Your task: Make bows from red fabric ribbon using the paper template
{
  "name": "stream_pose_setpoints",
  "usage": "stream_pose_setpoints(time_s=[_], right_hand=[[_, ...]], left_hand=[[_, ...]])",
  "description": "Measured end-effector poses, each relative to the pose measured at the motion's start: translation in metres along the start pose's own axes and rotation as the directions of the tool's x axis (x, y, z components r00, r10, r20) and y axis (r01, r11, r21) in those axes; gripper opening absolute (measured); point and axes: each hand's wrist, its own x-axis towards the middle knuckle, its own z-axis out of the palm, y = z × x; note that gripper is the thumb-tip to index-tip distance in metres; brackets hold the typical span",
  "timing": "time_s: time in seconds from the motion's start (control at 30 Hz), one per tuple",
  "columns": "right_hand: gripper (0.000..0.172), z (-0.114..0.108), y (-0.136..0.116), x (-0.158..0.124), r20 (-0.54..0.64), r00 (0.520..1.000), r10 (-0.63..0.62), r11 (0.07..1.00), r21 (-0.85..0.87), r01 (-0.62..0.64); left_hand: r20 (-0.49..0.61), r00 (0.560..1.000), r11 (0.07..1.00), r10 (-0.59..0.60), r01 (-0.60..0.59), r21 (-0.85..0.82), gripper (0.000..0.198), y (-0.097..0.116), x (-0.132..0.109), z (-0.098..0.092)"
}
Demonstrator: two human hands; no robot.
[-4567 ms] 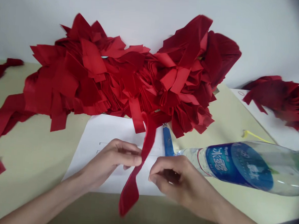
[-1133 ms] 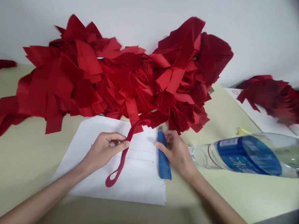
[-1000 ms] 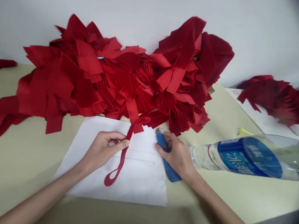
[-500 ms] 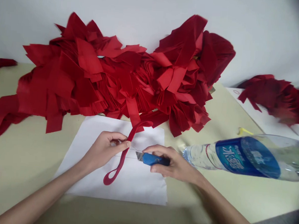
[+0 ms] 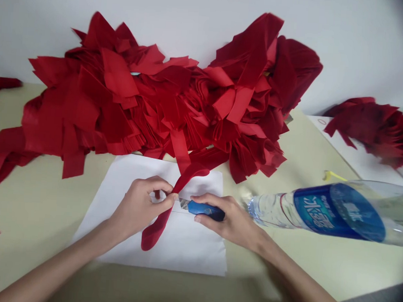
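L hand (image 5: 138, 202) pinching red fabric strip (image 5: 156, 228), R hand (image 5: 228, 218) clenched round blue utility knife (image 5: 205, 209), blade (image 5: 183, 204) now up against strip, over white paper sheet (image 5: 188, 248)

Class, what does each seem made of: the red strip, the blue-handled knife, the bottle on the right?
Red strip: soft matte cloth, perhaps felt; it curls limply, without shine. Knife handle: likely glossy blue plastic, by its sheen. Blade: seemingly bright metal. Bottle: probably thin clear plastic, see-through, with a printed label.

My left hand (image 5: 138, 203) is curled, its fingers (image 5: 160, 183) pinched toward the thumb. My right hand (image 5: 229, 218) lies palm-down just beside it, fingers (image 5: 208, 198) wrapped and pointing left. My left forearm (image 5: 46, 264) and right forearm (image 5: 303, 280) angle in from below.
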Motion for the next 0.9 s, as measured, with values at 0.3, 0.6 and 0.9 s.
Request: stream_pose_setpoints(time_s=[0.3, 0.6, 0.9], right_hand=[[0.03, 0.007, 0.005, 0.0, -0.15, 0.988, -0.033, 0.999, 0.031, 0.038], [0.028, 0.022, -0.001, -0.001, -0.367, 0.93, -0.013, 0.989, 0.134, 0.067], [0.026, 0.002, 0.008, -0.003, -0.603, 0.793, 0.09, 0.996, 0.075, -0.057]], left_hand=[[-0.117, 0.993, 1.0, -0.024, 0.024, -0.002, 0.008, -0.003, -0.003, 0.008], [-0.219, 0.967, 0.988, -0.129, 0.106, -0.114, 0.008, 0.011, 0.002, 0.009], [-0.342, 0.926, 0.983, -0.159, 0.116, -0.143, 0.027, -0.005, 0.006, -0.012]])
